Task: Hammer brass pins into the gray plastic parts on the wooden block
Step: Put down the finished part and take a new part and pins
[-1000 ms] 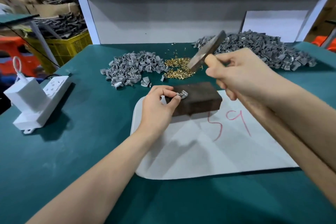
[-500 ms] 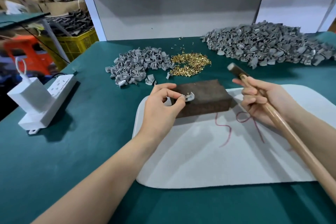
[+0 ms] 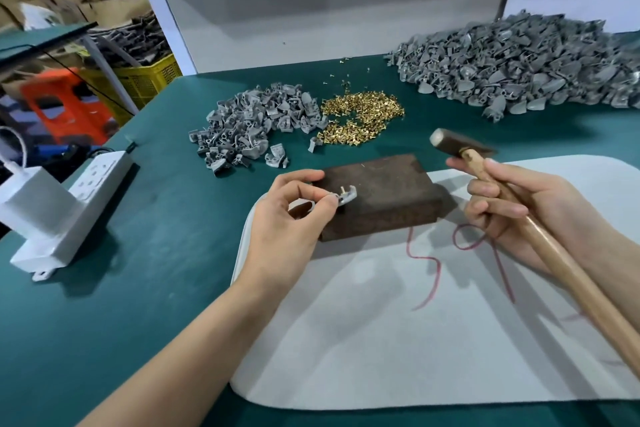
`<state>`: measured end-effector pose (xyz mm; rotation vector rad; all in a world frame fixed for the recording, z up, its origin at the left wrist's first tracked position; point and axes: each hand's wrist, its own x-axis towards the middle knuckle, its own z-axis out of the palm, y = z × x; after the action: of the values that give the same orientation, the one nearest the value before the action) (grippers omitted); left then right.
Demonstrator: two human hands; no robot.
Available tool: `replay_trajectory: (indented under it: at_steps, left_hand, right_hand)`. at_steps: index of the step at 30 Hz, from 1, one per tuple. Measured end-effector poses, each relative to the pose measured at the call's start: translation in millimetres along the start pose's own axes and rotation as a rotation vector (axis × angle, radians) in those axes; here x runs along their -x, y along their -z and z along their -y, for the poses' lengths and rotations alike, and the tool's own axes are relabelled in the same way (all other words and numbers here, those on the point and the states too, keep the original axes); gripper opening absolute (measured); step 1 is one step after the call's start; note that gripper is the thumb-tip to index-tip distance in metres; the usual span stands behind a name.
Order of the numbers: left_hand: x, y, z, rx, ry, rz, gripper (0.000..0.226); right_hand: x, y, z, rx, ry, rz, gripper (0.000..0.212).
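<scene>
While the left hand (image 3: pixel 287 218) pinches a gray part (image 3: pixel 347 197) on the wooden block's (image 3: pixel 388 191) left edge, the right hand (image 3: pixel 512 215), grip wrapped round the hammer (image 3: pixel 549 255) handle, sits beyond the block's right edge.

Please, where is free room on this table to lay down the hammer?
Free: the white mat in front of the wooden block, between both forearms; also the green table between the power strip and the left hand. Crowded: behind the block, where gray parts and brass pins lie in heaps.
</scene>
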<state>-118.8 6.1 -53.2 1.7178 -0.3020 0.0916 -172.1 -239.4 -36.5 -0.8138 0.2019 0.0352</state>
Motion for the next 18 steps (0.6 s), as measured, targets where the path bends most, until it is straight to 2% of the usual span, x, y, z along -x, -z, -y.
replay_trajectory:
  at_steps: [4, 6, 8, 11, 15, 18]
  left_hand:
    - [-3.5, 0.7, -9.7, -0.143, 0.058, -0.014, 0.015]
    - [-15.6, -0.3, -22.2, -0.282, 0.046, 0.003, 0.019]
    - [-35.7, -10.4, -42.4, -0.294, 0.03, 0.073, 0.024]
    - [-82.7, -59.4, -78.7, -0.339, 0.036, 0.197, 0.025]
    - [-167.2, -137.2, -103.2, -0.354, -0.018, 0.201, 0.022]
    - [-210.7, -137.4, -80.5, -0.843, -0.09, 0.252, 0.044]
  right_hand:
    - [-2.7, 1.9, -0.6, -0.024, -0.019, 0.028, 0.035]
    - [-4.9, 3.0, -1.9, -0.034, -0.019, 0.03, 0.032]
    - [-6.6, 2.8, -4.6, -0.029, -0.021, 0.028, 0.028]
    - [-8.5, 3.1, -4.9, -0.026, -0.026, 0.041, 0.024]
    - [-3.0, 5.2, -3.4, -0.045, -0.038, 0.046, 0.017]
    - [2.1, 8.3, -1.5, -0.021, -0.034, 0.035, 0.01]
